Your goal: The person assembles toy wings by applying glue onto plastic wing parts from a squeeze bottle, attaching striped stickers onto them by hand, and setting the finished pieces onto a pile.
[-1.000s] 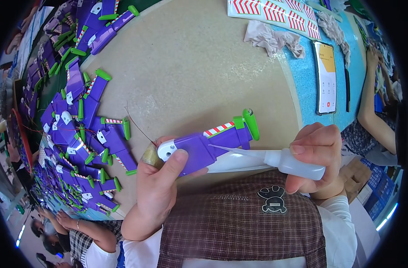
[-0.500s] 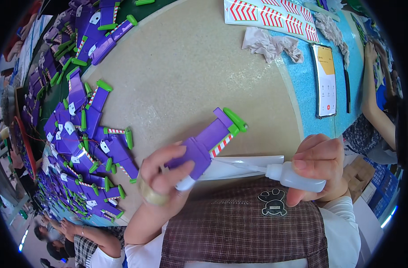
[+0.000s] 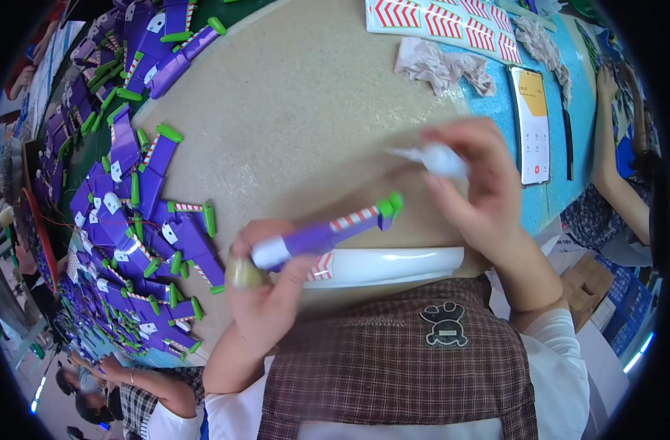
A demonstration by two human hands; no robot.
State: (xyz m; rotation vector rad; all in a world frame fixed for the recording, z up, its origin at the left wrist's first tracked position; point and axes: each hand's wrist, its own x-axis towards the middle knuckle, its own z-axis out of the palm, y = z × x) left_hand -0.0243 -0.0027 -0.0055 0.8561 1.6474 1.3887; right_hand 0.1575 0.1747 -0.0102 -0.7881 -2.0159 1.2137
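The left hand (image 3: 269, 293) is pinching a purple, green-tipped plastic piece (image 3: 311, 240); the right hand (image 3: 485, 191) is clasping a white nozzle bottle (image 3: 443, 160), ideally unsqueezed while off the piece.

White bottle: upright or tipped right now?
Tipped. The right hand holds the white bottle with its thin nozzle pointing sideways, to the left.

Purple piece (image 3: 310, 239) smooth plastic, white bottle (image 3: 443, 160) plastic too — curled sticker sheet (image 3: 394, 265) glossy, crumpled wad (image 3: 423, 62) matt, papery — apron (image 3: 394, 367) woven matt cloth, tabletop (image 3: 313, 95) faintly shiny.
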